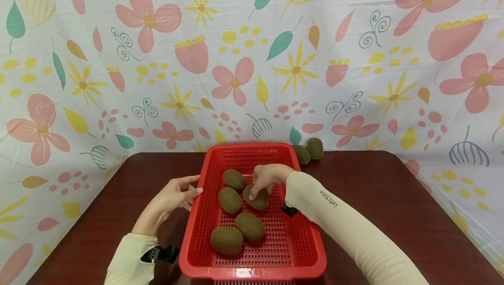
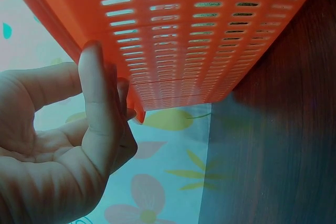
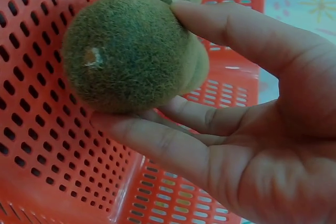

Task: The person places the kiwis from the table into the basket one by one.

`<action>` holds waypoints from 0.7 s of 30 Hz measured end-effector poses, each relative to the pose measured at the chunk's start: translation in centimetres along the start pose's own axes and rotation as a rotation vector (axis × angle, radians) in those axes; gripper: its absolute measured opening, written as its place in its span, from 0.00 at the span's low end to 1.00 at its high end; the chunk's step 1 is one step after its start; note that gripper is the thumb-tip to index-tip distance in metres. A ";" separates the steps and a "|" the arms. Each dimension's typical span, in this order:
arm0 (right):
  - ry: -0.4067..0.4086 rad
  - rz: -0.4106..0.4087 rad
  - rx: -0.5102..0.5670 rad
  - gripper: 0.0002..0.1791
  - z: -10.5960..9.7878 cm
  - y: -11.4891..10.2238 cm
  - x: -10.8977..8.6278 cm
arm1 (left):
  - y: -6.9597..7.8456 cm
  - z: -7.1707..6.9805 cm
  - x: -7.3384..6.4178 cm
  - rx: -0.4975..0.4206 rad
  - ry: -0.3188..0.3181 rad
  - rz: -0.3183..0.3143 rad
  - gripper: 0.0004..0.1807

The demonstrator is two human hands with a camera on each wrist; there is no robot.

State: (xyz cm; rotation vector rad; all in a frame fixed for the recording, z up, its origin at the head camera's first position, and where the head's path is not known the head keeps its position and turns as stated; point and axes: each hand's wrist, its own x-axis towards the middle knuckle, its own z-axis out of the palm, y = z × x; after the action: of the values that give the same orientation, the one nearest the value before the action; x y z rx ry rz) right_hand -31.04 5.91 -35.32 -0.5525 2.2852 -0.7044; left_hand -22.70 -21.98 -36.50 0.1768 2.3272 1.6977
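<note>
Head view | table (image 1: pixel 378 197) bears basket (image 1: pixel 220 272) | left hand (image 1: pixel 171 197) touches basket's side, grip unclear | right hand (image 1: pixel 271 174) pinches kiwi (image 1: pixel 261 198) inside basket, beside other kiwis (image 1: pixel 229 200) | risk: a loose pinch could drop it, bruising neighbours

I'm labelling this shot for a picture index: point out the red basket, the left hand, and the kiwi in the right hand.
Red basket (image 1: pixel 275 272): head view, on its front rim.
Left hand (image 1: pixel 171 195): head view, on its back.
Held kiwi (image 3: pixel 128 53): right wrist view, on its fuzzy skin.
</note>
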 end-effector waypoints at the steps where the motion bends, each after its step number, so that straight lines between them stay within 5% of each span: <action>1: -0.004 0.013 -0.005 0.26 0.1 0.0 0.0 | 0.0 0.0 0.0 -0.002 0.000 0.001 0.31; 14: -0.027 0.073 -0.007 0.24 0.2 0.0 0.0 | 0.0 -0.1 0.1 -0.002 -0.002 0.004 0.32; 21: -0.019 0.069 0.004 0.13 -0.4 0.2 -0.3 | 0.0 -0.1 0.0 -0.001 -0.007 0.001 0.31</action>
State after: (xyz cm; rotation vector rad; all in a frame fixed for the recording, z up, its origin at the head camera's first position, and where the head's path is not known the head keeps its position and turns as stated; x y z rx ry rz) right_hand -31.16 6.32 -35.04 -0.4735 2.2735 -0.6673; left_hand -22.77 -22.08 -36.52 0.1843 2.3218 1.6957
